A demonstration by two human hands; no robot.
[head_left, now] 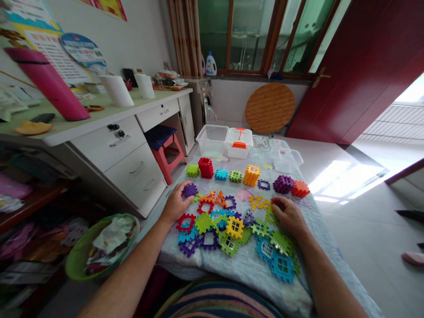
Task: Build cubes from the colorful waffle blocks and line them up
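Note:
My left hand (175, 203) is closed around a purple plastic building tile (190, 190) at the left of the cloth-covered table. My right hand (289, 216) rests at the right, fingers slightly curled and apart, with nothing visible between them. Close to its fingertips are a yellow triangular piece (265, 204) and a green triangular piece (270, 216). Between my hands spread loose notched tiles: a yellow window tile (235, 227), a solid green tile (204, 223), a red frame (186, 223), orange triangles (221, 198) and a blue window tile (282, 266).
Behind the loose tiles stand sorted stacks, among them red (206, 168), yellow (251, 176), purple (283, 184) and orange (300, 188). Clear plastic boxes (212, 140) sit at the table's far end. A desk (132, 165) and a green basket (71, 265) are to the left.

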